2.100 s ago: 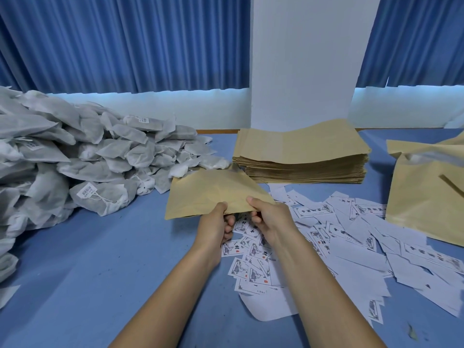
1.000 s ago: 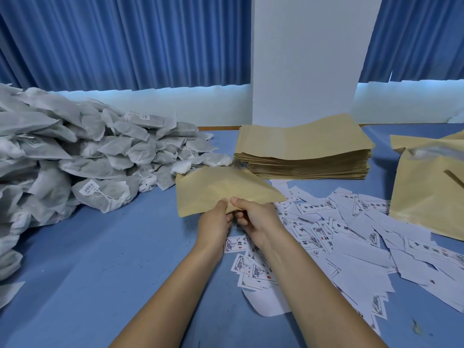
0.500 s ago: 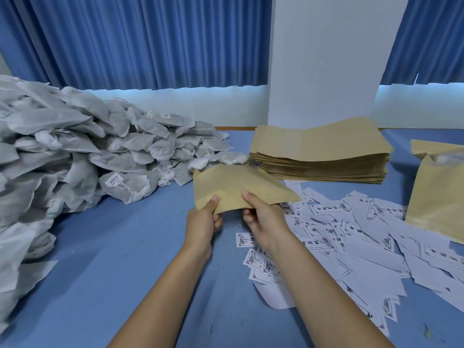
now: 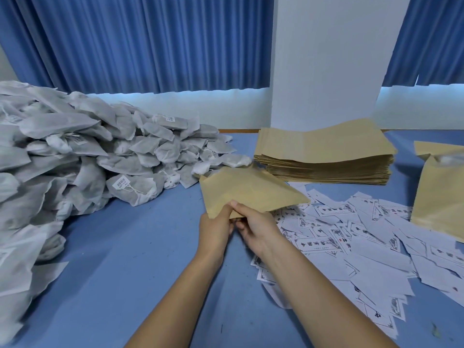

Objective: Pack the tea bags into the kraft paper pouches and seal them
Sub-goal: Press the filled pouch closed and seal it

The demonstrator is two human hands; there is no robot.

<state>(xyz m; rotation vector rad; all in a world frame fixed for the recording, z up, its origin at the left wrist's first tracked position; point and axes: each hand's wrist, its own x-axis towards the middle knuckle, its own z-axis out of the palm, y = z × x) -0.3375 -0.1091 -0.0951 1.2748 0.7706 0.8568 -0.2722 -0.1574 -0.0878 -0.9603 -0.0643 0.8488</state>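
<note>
Kraft pouch (image 4: 251, 192), a single flat brown one, is held just above the blue counter (image 4: 150, 247) near the middle of the view. Both hands are clamped on its near edge. The left hand (image 4: 214, 229) and the right hand (image 4: 258, 227) sit close together, thumbs on top of the paper and fingers curled beneath. The pouch tilts away from the person, with one corner pointing right. Whether its mouth is parted I cannot tell.

To the right of the hands, white printed labels (image 4: 364, 247) lie scattered loosely over the counter, some face up and some face down. On the left, a big heap of grey-white tea bags (image 4: 88, 159) with strings and small tags slopes down toward the pouch, and its nearest bags lie just beside the pouch's far edge.

Behind the held pouch rests a thick stack of empty pouches (image 4: 324, 156). Another brown pouch (image 4: 442, 192) lies at the right edge of the view. Farther back stand a white pillar (image 4: 331, 59) and blue curtains (image 4: 150, 41).
</note>
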